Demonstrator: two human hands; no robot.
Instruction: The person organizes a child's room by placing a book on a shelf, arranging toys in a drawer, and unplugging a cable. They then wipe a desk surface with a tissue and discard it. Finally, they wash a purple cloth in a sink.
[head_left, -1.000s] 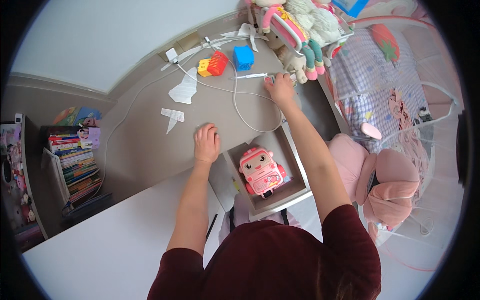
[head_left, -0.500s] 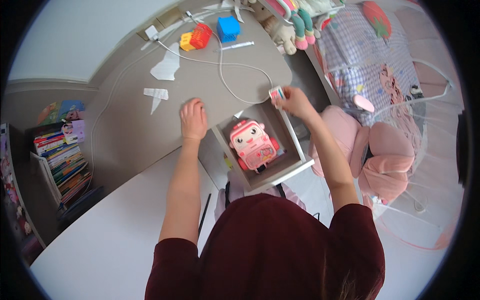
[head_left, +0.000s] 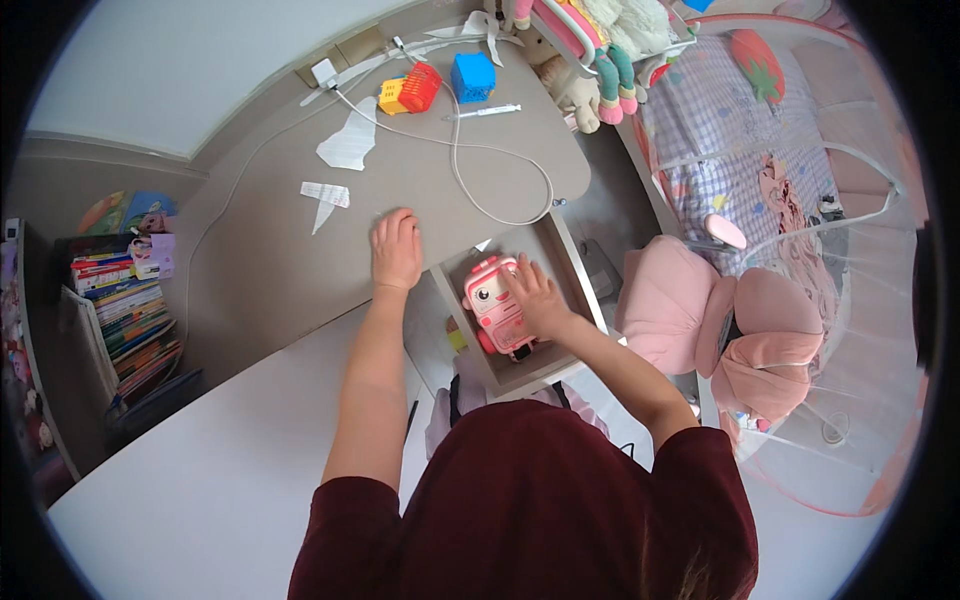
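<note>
Right hand (head_left: pixel 535 298) moved into open drawer (head_left: pixel 580 290), fingers spread on pink toy robot (head_left: pixel 495 305) inside, left hand (head_left: pixel 396 252) flat on desk (head_left: pixel 270 260)

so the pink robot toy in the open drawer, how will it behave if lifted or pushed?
The pink robot toy looks like rigid moulded plastic, so probably stiff and light. Its rounded, glossy shell may slip under the right hand. Lying flat in the drawer, it should slide rather than roll.

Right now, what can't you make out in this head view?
- Drawer contents under the pink toy: hidden by the toy and the right hand.
- Right hand's grip: fingers lie on the toy; closure unclear.
- Left hand: flat on the desk; anything beneath it is hidden.
- Paper scraps: too small to read.
</note>
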